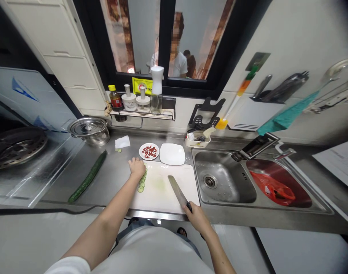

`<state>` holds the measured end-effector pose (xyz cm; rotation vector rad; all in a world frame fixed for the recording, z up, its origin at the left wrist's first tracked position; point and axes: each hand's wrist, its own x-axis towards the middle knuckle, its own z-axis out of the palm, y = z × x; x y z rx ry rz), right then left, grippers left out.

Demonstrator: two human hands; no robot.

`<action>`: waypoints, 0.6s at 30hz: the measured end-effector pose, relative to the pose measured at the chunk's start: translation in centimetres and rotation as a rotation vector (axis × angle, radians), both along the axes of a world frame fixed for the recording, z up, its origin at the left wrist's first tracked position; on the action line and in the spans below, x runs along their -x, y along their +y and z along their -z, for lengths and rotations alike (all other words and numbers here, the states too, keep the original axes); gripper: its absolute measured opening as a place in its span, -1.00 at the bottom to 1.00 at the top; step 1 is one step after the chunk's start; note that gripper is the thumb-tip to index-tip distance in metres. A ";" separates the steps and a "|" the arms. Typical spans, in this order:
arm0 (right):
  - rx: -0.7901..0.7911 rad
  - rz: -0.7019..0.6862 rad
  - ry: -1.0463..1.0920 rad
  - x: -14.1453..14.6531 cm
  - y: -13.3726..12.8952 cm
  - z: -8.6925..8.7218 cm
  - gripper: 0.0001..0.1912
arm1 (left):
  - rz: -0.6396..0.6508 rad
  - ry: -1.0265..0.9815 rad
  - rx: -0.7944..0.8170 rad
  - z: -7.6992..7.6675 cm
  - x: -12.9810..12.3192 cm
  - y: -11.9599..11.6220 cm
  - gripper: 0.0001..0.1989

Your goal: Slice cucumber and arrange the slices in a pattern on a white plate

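On the white cutting board [165, 196], a row of overlapping cucumber slices [142, 182] runs along the left side. My left hand [136, 167] rests at the board's upper left corner, over the far end of the row, fingers curled; whether it grips a slice is hidden. A knife [177, 190] lies flat over the board's right part, its handle in my right hand [196, 217]. Behind the board are a square white plate [172, 153] and a round plate [141, 152] with chopped red pieces [149, 152]. A whole cucumber [88, 177] lies to the left.
A lidded steel pot [90, 131] and a white paper [122, 142] are at the back left. The double sink [222, 179] is right of the board, a red bag [272, 188] in its far basin. Bottles stand on a wall shelf [142, 113]; the window reflects people.
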<state>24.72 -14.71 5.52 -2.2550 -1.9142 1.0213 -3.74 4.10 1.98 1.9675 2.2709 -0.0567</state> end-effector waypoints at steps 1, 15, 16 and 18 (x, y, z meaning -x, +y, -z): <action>0.000 0.001 0.002 0.0 0.0 0.0 -0.70 | -0.011 -0.008 0.002 0.1 0.0 0.0 -0.72; 0.024 -0.016 -0.048 -0.1 0.7 -0.9 -0.68 | -0.105 -0.232 -0.007 -2.1 -1.0 -0.1 -0.77; 0.027 -0.018 -0.047 -0.1 0.7 -1.0 -0.68 | -0.106 -0.263 -0.005 -2.3 -1.2 -0.2 -0.78; 0.026 -0.020 -0.049 -0.1 0.7 -1.2 -0.67 | -0.109 -0.352 0.024 -2.7 -1.8 -0.4 -0.80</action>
